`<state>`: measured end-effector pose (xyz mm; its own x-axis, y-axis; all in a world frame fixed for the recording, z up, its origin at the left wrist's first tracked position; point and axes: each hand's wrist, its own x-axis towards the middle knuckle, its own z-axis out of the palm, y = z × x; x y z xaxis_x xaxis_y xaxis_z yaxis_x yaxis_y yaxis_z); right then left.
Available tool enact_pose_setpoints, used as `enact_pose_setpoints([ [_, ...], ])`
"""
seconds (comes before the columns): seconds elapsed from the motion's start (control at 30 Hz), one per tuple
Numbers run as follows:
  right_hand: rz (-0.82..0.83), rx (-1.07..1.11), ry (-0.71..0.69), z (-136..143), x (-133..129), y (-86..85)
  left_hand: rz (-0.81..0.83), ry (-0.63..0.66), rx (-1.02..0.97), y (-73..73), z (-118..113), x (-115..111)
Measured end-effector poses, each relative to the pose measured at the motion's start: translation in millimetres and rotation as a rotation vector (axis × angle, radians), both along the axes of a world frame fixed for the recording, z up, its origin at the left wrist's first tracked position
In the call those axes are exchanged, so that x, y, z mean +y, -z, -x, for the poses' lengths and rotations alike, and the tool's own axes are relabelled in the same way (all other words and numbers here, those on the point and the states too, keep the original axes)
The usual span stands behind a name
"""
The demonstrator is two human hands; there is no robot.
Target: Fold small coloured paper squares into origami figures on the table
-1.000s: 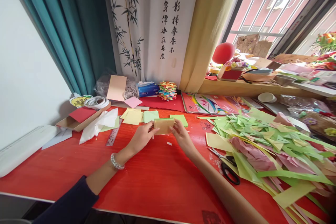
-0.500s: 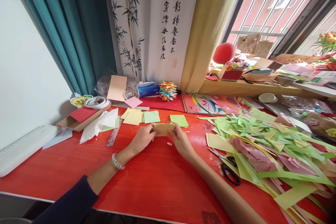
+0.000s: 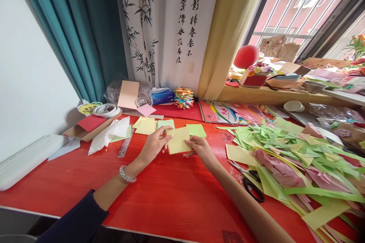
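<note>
Between my two hands is a square of pale yellow paper (image 3: 178, 141), held up above the red table with its flat face toward me. My left hand (image 3: 155, 143) pinches its left edge; a beaded bracelet circles that wrist. My right hand (image 3: 201, 149) grips the right edge, thumb on the front face. Whether it is one sheet or several I cannot tell. Just behind lie a stack of cream-yellow squares (image 3: 145, 126), a pale green square (image 3: 164, 123) partly hidden by my left hand, and a brighter green square (image 3: 196, 130).
Black-handled scissors (image 3: 253, 186) lie right of my right forearm, beside a heap of green, yellow and pink paper scraps (image 3: 285, 148). Left are a clear ruler (image 3: 124, 146), a crumpled white tissue (image 3: 107, 136) and a cardboard tray (image 3: 85, 134). A multicoloured folded-paper ball (image 3: 184, 98) stands at the back.
The yellow paper has tipped from a narrow, foreshortened strip to a full square facing me. My right hand has shifted slightly right and down. The view has moved a little.
</note>
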<state>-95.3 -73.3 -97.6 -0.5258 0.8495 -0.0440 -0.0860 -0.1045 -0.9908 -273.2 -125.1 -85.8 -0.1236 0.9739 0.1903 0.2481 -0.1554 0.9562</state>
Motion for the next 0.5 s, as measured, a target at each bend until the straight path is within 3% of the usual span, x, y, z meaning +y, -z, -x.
enact_pose_setpoints([
  [0.23, -0.012, -0.054, 0.008, -4, 1, -3.7, -0.025, -0.007, -0.057, -2.0, -2, -2],
  [0.5, -0.104, -0.346, -0.002, -10, 3, -5.1, -0.075, -0.197, -0.091, -4.1, 15, 2],
])
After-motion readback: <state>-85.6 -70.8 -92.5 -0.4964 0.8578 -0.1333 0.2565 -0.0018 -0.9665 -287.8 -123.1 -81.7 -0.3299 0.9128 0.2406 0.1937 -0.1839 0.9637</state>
